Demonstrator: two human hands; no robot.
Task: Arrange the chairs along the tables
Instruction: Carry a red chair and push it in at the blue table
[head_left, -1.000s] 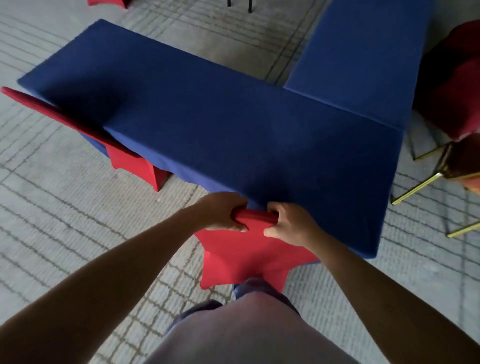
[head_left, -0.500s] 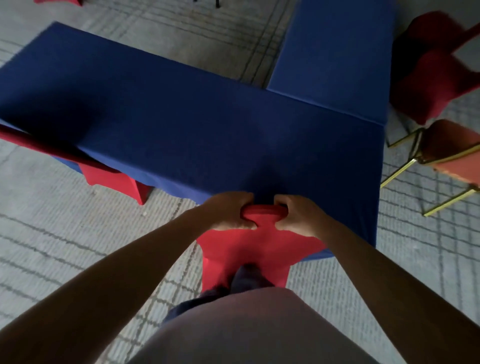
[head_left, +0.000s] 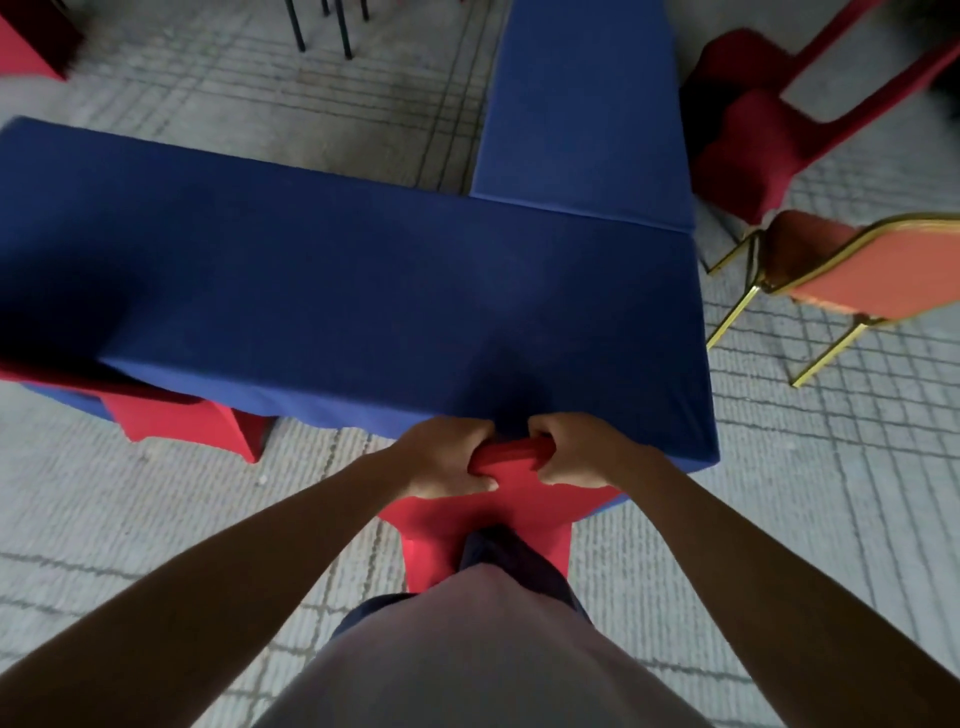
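Note:
A red-covered chair (head_left: 511, 506) stands directly before me, its back against the near edge of the blue-clothed table (head_left: 337, 291). My left hand (head_left: 447, 457) grips the left end of the chair's top rail and my right hand (head_left: 571, 449) grips the right end. The seat is hidden under the table. A second blue-clothed table (head_left: 582, 104) runs away from the first at its far right, making an L. Another red-covered chair (head_left: 171, 415) is tucked at the near edge to the left.
To the right of the tables stand a red-covered chair (head_left: 753, 140) and an uncovered chair with gold legs (head_left: 852, 270). Black legs (head_left: 322, 26) show at the top. Something red (head_left: 26, 47) sits at the far left. Grey patterned carpet (head_left: 156, 519) lies around.
The view has swung so the tables sit squarer ahead and the chairs at right show more. Both hands keep their grip on the chair's top rail at the table edge.

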